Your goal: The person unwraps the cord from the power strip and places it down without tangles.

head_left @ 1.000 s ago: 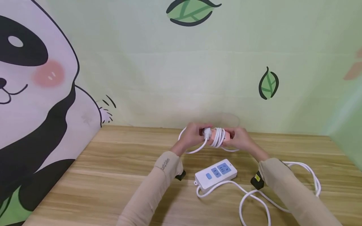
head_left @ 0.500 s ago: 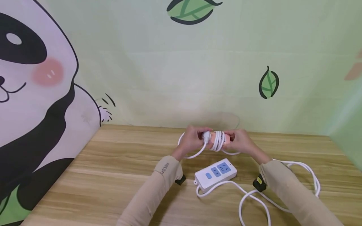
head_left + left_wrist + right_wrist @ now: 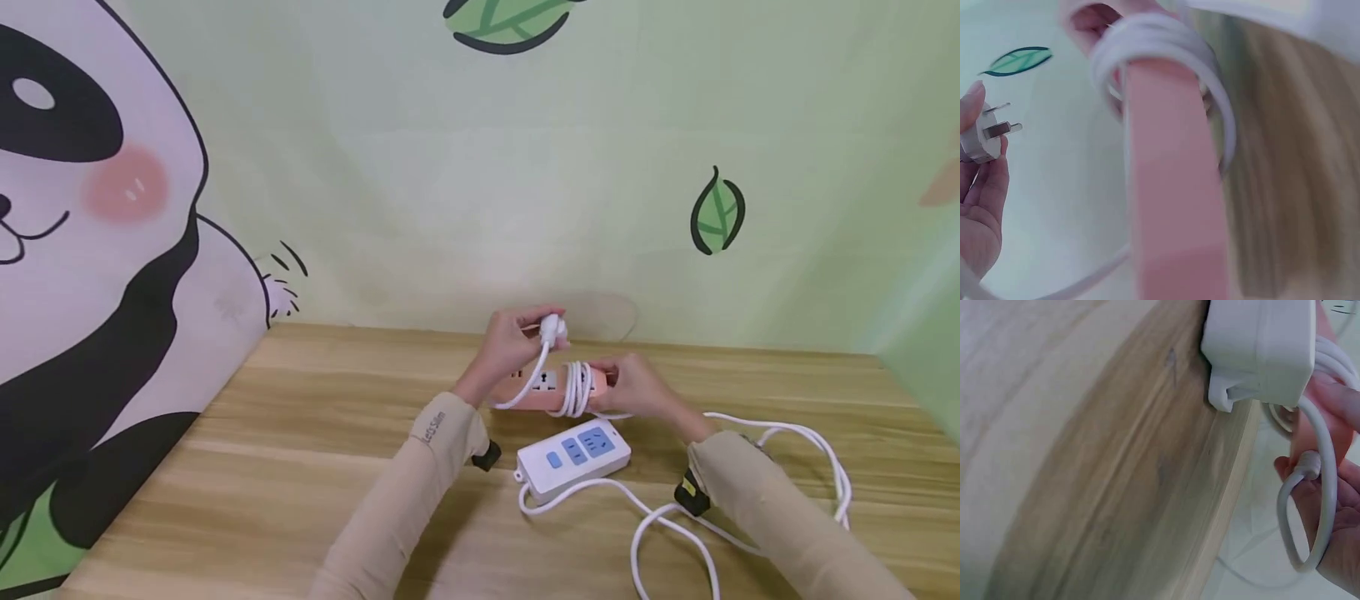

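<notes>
A pink power strip (image 3: 528, 392) has its white cord (image 3: 577, 390) wound several times around its right part. My right hand (image 3: 636, 385) grips the strip's right end, where the cord comes out in the right wrist view. Up and to the left, my left hand (image 3: 510, 346) pinches a white plug (image 3: 553, 330) between thumb and fingers. The plug's metal prongs (image 3: 1002, 128) are bare in the left wrist view. From the plug a length of cord hangs down in front of the strip. Nearer to me lies a white power strip (image 3: 573, 458) with blue sockets.
The white strip's cord (image 3: 678, 525) loops over the right side of the wooden table (image 3: 300, 467). A green wall (image 3: 420, 208) with painted leaves and a panda stands behind the table. Black wrist cameras (image 3: 692, 493) hang below the sleeves.
My left hand has come away from the pink strip and risen with the plug. The strip's left part now shows its sockets, and its right end sits slightly lower in my right hand.
</notes>
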Demonstrator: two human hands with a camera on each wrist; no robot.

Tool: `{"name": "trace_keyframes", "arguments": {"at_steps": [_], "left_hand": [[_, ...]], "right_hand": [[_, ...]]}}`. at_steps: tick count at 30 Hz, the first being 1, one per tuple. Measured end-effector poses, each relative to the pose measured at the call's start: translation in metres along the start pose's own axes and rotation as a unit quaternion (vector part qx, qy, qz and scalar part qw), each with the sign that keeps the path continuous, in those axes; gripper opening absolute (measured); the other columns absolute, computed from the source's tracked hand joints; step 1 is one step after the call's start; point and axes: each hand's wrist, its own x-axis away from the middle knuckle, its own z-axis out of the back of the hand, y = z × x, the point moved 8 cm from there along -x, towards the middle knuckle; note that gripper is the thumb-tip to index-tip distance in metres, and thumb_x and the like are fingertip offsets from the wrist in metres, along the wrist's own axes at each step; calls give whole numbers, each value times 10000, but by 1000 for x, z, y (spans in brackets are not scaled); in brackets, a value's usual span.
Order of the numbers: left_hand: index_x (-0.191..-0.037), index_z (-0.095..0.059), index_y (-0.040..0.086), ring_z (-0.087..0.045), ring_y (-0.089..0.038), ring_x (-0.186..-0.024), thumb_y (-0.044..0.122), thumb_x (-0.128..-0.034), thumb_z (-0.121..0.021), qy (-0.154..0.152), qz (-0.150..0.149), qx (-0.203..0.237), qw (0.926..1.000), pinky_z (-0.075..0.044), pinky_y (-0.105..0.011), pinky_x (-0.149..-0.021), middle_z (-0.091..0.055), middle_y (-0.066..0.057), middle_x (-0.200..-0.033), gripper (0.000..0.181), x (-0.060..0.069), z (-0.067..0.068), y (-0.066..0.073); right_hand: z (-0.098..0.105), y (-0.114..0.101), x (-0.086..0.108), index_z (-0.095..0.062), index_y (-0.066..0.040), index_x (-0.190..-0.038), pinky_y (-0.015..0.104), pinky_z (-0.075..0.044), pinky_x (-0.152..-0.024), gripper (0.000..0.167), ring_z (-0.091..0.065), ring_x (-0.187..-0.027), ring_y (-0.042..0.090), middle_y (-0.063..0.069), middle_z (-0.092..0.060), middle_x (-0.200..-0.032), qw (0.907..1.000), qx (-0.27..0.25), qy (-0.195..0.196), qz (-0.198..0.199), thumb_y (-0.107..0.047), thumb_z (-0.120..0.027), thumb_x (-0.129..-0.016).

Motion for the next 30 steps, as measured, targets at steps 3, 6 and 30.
{"name": "trace_keyframes", "arguments": {"at_steps": [3,6,30], "left_hand": [[-1104,-621,-57,-617,-229,-986,-11,-723,-731,2,-126,-39,9999,-485,-245,-827,-634,-185,-1091,399,-6,4,10],[-1091,-626,-62,-612,-247,-994,-9,-710,-743,138,-132,-204,9996,-487,-258,-828,-636,-192,-1081,402,-8,13,13],[-1086,-640,-31,-644,-258,-914,54,-684,-779,1264,803,-1533,9768,-522,-263,-731,-662,-163,-1022,435,16,107,-39]], "right_hand": [[3,0,0,-572,131,-1118,240,-479,-633,540,-589,-760,186,204,-656,-939,9999,-111,35,4,-37,-767,-643],[7,0,1,-565,140,-1118,262,-488,-660,551,-601,-788,219,226,-650,-957,10000,-21,78,-33,-23,-765,-631],[39,3,7,-487,137,-1215,330,-504,-802,630,-589,-991,333,285,-575,-1132,9993,-272,-143,-228,-52,-758,-679]]}}
